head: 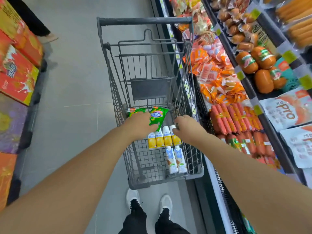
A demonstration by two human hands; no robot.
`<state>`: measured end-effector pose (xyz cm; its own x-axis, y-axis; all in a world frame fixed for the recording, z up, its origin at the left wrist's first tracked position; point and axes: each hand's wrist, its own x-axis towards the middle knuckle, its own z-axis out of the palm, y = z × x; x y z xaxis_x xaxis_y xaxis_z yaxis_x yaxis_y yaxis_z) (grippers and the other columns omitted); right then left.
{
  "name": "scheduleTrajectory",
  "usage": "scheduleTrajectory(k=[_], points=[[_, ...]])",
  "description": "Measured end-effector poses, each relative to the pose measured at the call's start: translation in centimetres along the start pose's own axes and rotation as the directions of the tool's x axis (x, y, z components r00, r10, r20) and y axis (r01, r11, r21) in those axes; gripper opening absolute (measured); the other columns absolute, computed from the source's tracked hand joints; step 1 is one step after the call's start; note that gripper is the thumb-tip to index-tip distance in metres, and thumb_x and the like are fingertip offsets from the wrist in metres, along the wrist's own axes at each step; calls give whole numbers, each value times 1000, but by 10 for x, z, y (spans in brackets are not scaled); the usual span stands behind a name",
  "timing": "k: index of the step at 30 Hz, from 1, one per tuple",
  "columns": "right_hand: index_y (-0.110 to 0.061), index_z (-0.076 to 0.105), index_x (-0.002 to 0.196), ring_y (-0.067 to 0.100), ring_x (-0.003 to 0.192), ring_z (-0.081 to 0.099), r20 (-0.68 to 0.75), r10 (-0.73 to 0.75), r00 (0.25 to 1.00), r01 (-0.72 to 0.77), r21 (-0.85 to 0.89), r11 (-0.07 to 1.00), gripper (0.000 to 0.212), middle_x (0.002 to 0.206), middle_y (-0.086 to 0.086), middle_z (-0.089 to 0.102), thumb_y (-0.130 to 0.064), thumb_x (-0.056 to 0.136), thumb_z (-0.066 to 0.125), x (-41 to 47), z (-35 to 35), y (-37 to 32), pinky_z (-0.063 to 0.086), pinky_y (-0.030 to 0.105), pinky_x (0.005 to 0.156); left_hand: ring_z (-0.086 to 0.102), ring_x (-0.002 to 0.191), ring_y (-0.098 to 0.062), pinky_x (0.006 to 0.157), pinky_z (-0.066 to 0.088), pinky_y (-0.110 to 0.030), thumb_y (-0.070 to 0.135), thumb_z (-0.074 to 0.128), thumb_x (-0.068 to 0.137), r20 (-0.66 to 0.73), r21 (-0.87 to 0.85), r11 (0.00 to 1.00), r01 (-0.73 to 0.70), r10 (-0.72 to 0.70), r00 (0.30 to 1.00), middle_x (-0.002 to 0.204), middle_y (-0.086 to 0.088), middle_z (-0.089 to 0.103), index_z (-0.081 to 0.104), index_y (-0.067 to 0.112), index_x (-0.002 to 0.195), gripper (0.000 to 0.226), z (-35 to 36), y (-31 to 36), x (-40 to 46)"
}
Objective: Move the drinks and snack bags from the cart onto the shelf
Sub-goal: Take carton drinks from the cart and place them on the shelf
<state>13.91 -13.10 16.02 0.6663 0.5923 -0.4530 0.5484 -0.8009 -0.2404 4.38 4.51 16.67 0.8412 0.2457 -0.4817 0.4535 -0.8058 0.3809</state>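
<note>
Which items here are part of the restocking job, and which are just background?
Job: green snack bags, yellow drink cartons, blue-white drink cartons, cart, shelf, left hand, right hand.

Background: red boxes, sausages, floor.

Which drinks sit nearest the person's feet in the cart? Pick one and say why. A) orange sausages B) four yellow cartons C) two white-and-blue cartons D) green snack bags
C: the two white-and-blue cartons lie at the near end of the cart, closest to the shoes, while the yellow cartons lie further in, by the hands.
</note>
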Motion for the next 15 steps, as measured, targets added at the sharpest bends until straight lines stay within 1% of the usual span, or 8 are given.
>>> scheduleTrajectory(k=[3, 6, 7, 9, 11, 12, 14, 15], points=[[-6, 56, 119, 35, 106, 55, 37, 77, 996, -77, 6, 997, 38, 114, 14, 54, -32, 92, 55, 21, 32, 15, 49, 42, 87, 58, 107, -32, 88, 50, -45, 51, 56, 91, 98, -49, 999, -3, 8, 995, 118, -12, 59, 56, 6, 121, 54, 39, -14, 32], [-4, 54, 107, 34, 103, 54, 127, 157, 979, -160, 17, 987, 28, 111, 14, 51, -29, 93, 54, 39, 70, 31, 43, 37, 76, 57, 108, -32, 90, 50, -44, 52, 56, 91, 181, -103, 994, 24, -5, 983, 121, -13, 57, 54, 6, 126, 58, 84, -22, 56], [-5, 53, 105, 35, 102, 55, 158, 175, 972, -179, 14, 984, 27, 110, 14, 51, -29, 94, 53, 45, 84, 37, 42, 36, 75, 57, 108, -33, 89, 50, -43, 52, 56, 90, 200, -129, 991, 28, -2, 980, 120, -14, 58, 54, 6, 126, 59, 99, -25, 64], [-4, 54, 107, 34, 102, 57, 221, 196, 955, -203, 11, 979, 29, 111, 14, 52, -31, 96, 53, 58, 113, 51, 45, 36, 77, 60, 105, -34, 84, 51, -41, 56, 54, 85, 246, -197, 979, 47, 3, 969, 114, -14, 62, 58, 10, 121, 58, 134, -31, 81], [-4, 54, 117, 33, 106, 57, 285, 222, 932, -233, 6, 972, 35, 117, 14, 52, -31, 96, 55, 71, 140, 65, 47, 36, 83, 61, 108, -34, 87, 52, -42, 59, 51, 79, 275, -255, 965, 63, 10, 961, 117, -13, 64, 61, 16, 119, 59, 166, -35, 96], [-3, 53, 120, 32, 107, 57, 312, 241, 919, -255, 4, 967, 36, 120, 14, 53, -30, 95, 56, 77, 152, 71, 46, 35, 82, 59, 111, -34, 90, 51, -42, 58, 52, 82, 287, -269, 959, 89, -9, 958, 123, -14, 62, 60, 16, 123, 60, 179, -35, 102], [-1, 55, 119, 33, 106, 60, 363, 272, 891, -297, 14, 955, 36, 121, 16, 57, -25, 92, 59, 89, 172, 80, 48, 36, 79, 55, 117, -34, 96, 47, -40, 51, 56, 91, 331, -286, 945, 160, -59, 942, 131, -15, 56, 52, 9, 132, 59, 210, -37, 112], [0, 56, 118, 33, 105, 61, 385, 278, 880, -308, 15, 951, 36, 121, 18, 58, -24, 91, 60, 95, 181, 84, 49, 37, 78, 55, 118, -33, 97, 47, -39, 49, 57, 93, 338, -306, 933, 189, -79, 938, 133, -14, 55, 50, 8, 135, 59, 224, -38, 117]])
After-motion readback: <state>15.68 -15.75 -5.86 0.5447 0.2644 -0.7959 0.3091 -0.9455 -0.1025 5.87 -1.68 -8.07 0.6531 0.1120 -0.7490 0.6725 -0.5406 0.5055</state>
